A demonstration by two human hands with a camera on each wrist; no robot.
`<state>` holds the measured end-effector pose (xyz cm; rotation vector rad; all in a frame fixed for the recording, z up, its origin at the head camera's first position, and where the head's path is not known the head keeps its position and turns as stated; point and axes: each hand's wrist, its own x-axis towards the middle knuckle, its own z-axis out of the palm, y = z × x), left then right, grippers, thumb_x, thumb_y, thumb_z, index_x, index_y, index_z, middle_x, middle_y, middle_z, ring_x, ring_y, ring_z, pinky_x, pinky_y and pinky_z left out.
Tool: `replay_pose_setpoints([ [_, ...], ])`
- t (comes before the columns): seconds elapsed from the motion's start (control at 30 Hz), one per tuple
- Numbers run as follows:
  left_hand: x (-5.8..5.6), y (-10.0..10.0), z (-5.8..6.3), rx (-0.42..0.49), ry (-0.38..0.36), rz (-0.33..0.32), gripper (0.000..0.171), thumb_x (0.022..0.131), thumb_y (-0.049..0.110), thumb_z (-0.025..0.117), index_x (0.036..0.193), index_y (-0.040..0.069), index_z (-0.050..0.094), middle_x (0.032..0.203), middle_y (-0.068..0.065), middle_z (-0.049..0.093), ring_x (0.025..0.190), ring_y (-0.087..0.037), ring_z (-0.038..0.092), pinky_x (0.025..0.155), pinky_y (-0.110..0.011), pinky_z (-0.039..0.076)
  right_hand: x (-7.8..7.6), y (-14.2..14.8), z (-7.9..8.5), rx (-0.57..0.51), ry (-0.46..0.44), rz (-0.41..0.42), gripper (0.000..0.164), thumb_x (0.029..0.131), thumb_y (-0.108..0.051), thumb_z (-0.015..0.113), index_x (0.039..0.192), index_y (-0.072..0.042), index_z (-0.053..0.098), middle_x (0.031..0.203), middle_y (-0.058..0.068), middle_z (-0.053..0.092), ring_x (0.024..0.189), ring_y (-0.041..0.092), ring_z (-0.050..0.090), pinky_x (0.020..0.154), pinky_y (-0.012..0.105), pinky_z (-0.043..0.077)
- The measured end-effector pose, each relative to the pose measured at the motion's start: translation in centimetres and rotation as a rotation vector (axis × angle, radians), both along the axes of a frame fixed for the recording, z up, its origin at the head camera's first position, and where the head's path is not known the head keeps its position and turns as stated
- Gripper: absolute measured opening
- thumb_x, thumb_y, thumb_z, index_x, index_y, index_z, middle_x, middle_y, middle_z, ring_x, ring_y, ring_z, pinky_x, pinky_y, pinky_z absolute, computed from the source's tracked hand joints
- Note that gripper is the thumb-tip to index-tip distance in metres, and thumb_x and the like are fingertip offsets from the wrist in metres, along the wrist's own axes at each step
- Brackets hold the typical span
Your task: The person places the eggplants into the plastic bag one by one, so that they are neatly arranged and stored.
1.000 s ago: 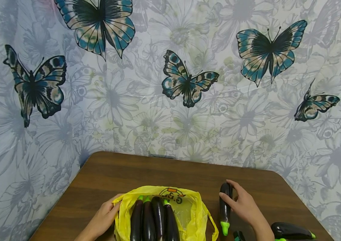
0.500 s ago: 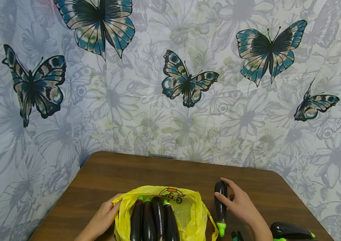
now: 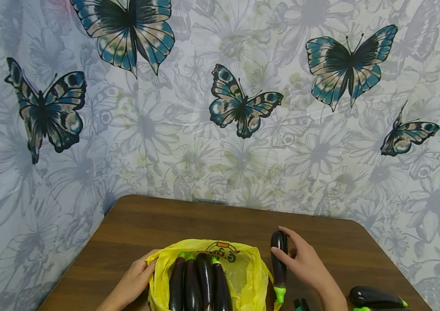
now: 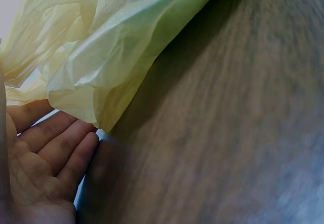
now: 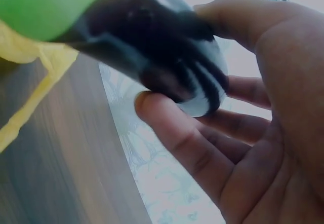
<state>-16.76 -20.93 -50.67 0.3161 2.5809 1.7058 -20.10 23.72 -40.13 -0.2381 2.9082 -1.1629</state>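
Note:
A yellow plastic bag (image 3: 252, 276) stands with its mouth wide at the table's near side, several dark eggplants (image 3: 192, 283) lying side by side in it, green ends away from me. At its left rim my left hand (image 3: 136, 278) holds the plastic; in the left wrist view the fingers (image 4: 66, 143) meet the bag's edge, and the thumb is hidden. Just right of the bag, my right hand (image 3: 307, 265) grips another eggplant (image 3: 279, 259) between thumb and fingers by its rounded dark end. That eggplant's green end points down toward me, beside the bag's handle.
More eggplants (image 3: 377, 298) lie on the brown table (image 3: 157, 220) at the lower right, one dark with a green tip. A small dark and green end (image 3: 301, 305) shows at the bottom edge. A butterfly-patterned wall (image 3: 243, 164) stands behind the table.
My right hand has moved left with the eggplant, bringing it close to the bag's right side. The left hand and the bag have stayed nearly still.

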Motion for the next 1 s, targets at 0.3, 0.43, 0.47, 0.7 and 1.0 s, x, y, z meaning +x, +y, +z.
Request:
replay_pose_setpoints([
  [0.3,0.0,-0.2,-0.1,-0.003,0.009,-0.006,0.046,0.112,0.041,0.040,0.144,0.013,0.056,0.141,-0.010,0.062,0.117,-0.003,0.059,0.094,-0.023,0.051,0.0,-1.4,-0.3,-0.016,0.077,0.018,0.070,0.095,-0.042,0.075,0.155,-0.024,0.043,0.110,0.004,0.064,0.065,0.012,0.058,0.059,0.028,0.047],
  [0.43,0.0,-0.2,-0.2,0.000,-0.005,-0.006,0.047,0.112,0.041,0.041,0.145,0.012,0.056,0.143,-0.010,0.061,0.118,-0.004,0.059,0.094,-0.023,0.051,0.1,-2.1,-0.5,-0.020,0.123,0.023,0.069,0.094,-0.039,0.076,0.153,-0.025,0.044,0.101,0.002,0.060,0.065,0.011,0.055,0.061,0.026,0.047],
  [0.47,0.0,-0.2,-0.1,0.003,-0.003,-0.009,0.047,0.112,0.041,0.041,0.146,0.011,0.055,0.143,-0.011,0.060,0.118,-0.004,0.059,0.094,-0.023,0.051,0.1,-2.3,-0.5,-0.025,0.130,0.022,0.068,0.094,-0.039,0.077,0.153,-0.025,0.044,0.099,0.003,0.059,0.065,0.011,0.055,0.062,0.026,0.047],
  [0.7,0.1,-0.2,0.0,0.028,0.017,-0.032,0.046,0.113,0.038,0.040,0.146,0.010,0.055,0.143,-0.011,0.060,0.118,-0.002,0.058,0.094,-0.023,0.052,0.2,-3.3,-0.6,-0.061,0.149,0.017,0.068,0.094,-0.036,0.077,0.153,-0.025,0.044,0.105,0.004,0.062,0.070,0.010,0.058,0.064,0.026,0.050],
  [1.0,0.1,0.0,0.0,-0.004,0.027,-0.007,0.045,0.113,0.041,0.040,0.143,0.013,0.058,0.140,-0.008,0.062,0.118,-0.003,0.059,0.095,-0.023,0.051,0.3,-4.6,-1.2,-0.077,0.100,0.087,0.068,0.095,-0.039,0.076,0.153,-0.027,0.043,0.100,0.003,0.057,0.065,0.012,0.056,0.060,0.027,0.049],
])
